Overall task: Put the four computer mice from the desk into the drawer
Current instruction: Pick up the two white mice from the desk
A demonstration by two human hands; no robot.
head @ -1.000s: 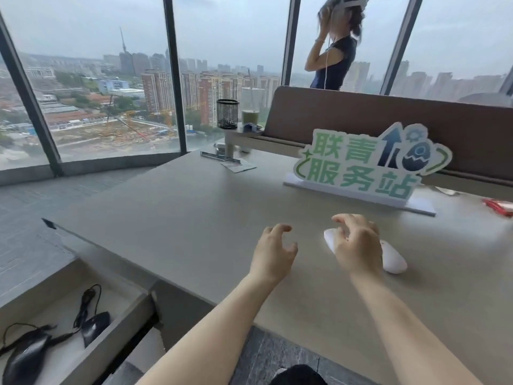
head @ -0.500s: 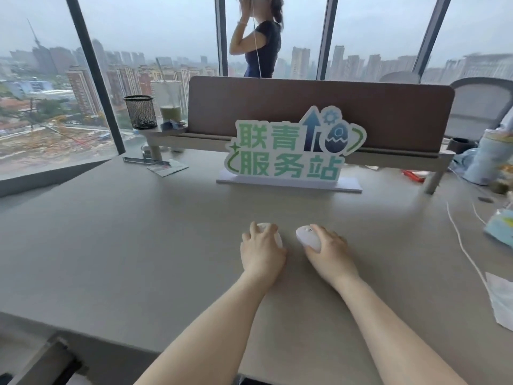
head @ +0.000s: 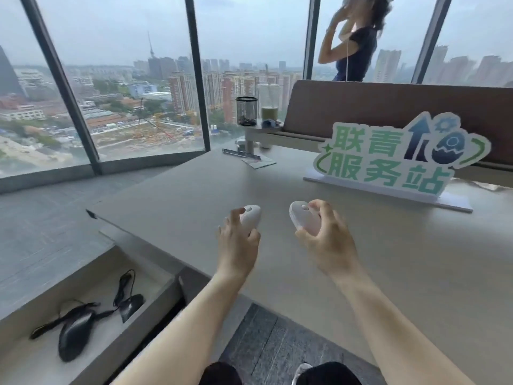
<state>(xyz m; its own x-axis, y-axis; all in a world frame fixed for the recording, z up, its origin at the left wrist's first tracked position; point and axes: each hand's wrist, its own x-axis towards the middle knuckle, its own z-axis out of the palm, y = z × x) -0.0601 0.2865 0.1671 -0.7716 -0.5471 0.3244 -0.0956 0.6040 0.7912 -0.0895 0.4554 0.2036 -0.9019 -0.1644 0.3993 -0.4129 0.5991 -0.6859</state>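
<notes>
White mice fill both hands above the bench [head: 388,273]: left hand [head: 237,245] fingers wrap one mouse [head: 251,218], right hand [head: 330,243] clasps the other [head: 302,218], apparently lifted clear for carrying to the drawer [head: 155,295], where two black mice [head: 75,337] lie

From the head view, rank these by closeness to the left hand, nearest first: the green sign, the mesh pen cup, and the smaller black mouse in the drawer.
From the left hand:
1. Smaller black mouse, down to its left in the open drawer.
2. Green sign, ahead and to the right on the desk.
3. Mesh pen cup, farthest, on the raised shelf by the window.
</notes>
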